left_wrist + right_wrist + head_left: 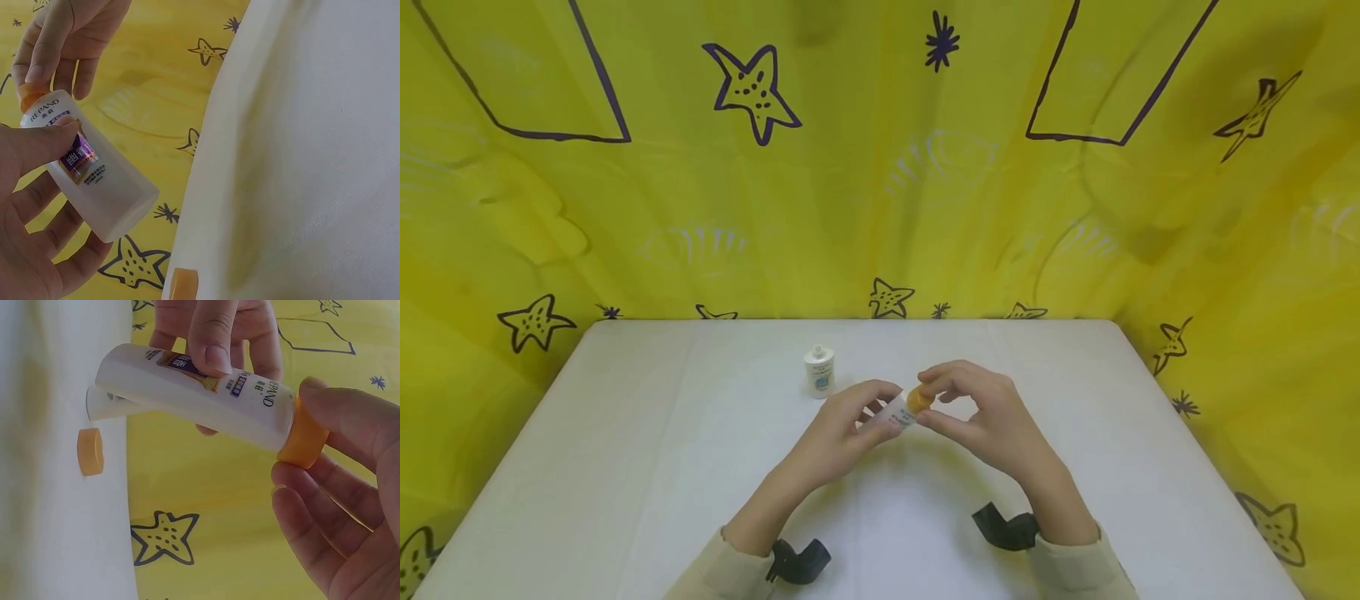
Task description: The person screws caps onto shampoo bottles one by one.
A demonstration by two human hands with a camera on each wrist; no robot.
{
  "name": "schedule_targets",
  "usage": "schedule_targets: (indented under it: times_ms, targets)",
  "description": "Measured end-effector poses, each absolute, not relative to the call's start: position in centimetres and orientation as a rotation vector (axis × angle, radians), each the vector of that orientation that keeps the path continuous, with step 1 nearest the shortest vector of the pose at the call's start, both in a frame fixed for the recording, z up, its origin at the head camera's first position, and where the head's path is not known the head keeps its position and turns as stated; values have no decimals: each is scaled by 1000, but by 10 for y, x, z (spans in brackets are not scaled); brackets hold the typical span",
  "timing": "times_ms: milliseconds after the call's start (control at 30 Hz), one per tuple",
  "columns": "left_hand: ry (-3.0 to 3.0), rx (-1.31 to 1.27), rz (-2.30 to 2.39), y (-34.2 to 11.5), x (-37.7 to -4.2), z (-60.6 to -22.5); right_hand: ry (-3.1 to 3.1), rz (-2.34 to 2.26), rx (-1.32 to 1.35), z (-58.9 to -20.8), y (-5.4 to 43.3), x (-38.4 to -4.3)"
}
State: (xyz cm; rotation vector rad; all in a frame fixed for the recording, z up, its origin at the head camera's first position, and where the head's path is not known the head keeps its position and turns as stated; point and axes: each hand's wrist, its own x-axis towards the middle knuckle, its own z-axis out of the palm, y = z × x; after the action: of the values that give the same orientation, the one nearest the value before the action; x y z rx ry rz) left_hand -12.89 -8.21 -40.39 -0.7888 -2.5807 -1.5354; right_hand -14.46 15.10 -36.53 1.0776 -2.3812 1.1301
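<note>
My left hand (pixel 842 425) grips the body of a small white bottle (pixel 109 181) with its thumb over the purple label. An orange cap (pixel 304 434) sits at the bottle's neck, and the thumb and fingers of my right hand (pixel 988 412) pinch it. The bottle is tilted, its cap end toward the right hand, held above the table. In the head view the fingers hide part of it. Behind the left hand a second white bottle (pixel 820 375) stands upright with its narrow neck bare.
Another orange cap (pixel 90 452) lies on the white table (pixel 700 467); the left wrist view catches it at the bottom edge. A yellow curtain (pixel 850 192) with star drawings hangs behind the table and along its sides. Black wrist mounts (pixel 801 562) stick out near both sleeves.
</note>
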Motion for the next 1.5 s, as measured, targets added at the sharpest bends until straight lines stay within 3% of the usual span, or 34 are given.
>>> schedule_targets:
  times_ms: [800, 1500]
  targets:
    - [-2597, -741, -1565, -85, -131, -401, -2350, 1173, 1129, -366, 151, -145]
    - [-2660, -982, -1890, -91, -134, -407, -2399, 1250, 1401, -364, 164, -146]
